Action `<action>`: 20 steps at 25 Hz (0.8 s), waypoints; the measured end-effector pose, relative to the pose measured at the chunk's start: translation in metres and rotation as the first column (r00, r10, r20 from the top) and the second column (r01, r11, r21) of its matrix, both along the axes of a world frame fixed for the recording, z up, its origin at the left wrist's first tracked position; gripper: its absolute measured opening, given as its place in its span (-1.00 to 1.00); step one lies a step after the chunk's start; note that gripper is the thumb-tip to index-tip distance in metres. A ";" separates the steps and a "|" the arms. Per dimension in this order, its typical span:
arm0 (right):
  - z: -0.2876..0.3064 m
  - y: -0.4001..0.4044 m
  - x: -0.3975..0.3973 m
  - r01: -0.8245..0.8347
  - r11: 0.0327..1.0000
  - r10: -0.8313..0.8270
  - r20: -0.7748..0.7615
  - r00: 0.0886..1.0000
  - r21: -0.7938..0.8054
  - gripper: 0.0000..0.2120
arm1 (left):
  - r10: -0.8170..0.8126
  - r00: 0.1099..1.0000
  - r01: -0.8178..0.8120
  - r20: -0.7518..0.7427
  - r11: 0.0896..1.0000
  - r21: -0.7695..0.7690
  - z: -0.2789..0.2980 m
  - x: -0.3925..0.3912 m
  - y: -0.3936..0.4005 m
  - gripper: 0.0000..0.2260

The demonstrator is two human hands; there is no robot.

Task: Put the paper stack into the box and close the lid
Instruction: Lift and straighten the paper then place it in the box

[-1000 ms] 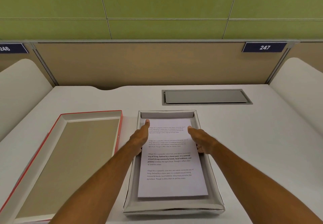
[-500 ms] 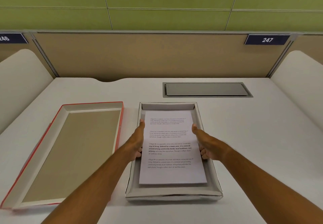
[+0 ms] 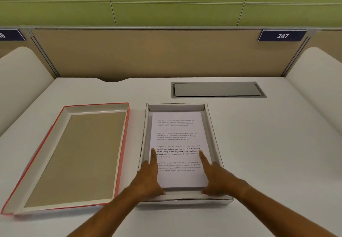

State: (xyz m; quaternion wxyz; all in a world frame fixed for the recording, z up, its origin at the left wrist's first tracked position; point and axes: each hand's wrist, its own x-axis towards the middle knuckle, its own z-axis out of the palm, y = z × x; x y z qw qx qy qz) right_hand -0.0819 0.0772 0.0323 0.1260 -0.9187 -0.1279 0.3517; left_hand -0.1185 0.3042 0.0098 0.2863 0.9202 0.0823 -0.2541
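The number "247" is printed in white on a dark blue label (image 3: 282, 35) fixed to the partition behind the counter's far right corner. A second blue label (image 3: 11, 35) at the far left is cut off, and only "6" can be read. Printed paragraphs are carried on the top sheet of the paper stack (image 3: 177, 135); "Village life is a peaceful, close-knit" and the bold words "strong community bonds, local traditions" can be made out.

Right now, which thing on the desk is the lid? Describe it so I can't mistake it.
On the white desk, look left of the open box that holds the paper stack. The lid is the wide shallow tray lying upside down there. Only it has a red outer edge and a bare brown inside.
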 end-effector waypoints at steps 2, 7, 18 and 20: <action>-0.002 0.003 -0.003 -0.042 0.999 0.043 0.069 0.997 -0.019 0.12 | -0.021 0.999 0.017 0.044 0.997 0.076 -0.004 -0.005 -0.003 0.17; -0.010 0.002 -0.006 -0.097 0.992 0.116 0.261 0.958 -0.085 -0.01 | -0.014 0.997 0.004 0.082 0.992 0.126 -0.004 -0.005 -0.006 0.09; 0.010 0.010 0.043 0.184 0.932 -0.194 0.002 0.981 0.312 -0.44 | 0.354 0.934 -0.339 -0.040 0.851 -0.400 0.024 0.042 0.013 -0.17; 0.012 0.015 0.061 0.325 0.836 -0.352 -0.021 0.936 0.442 -0.80 | 0.412 0.897 -0.427 -0.158 0.721 -0.546 0.030 0.061 0.014 -0.27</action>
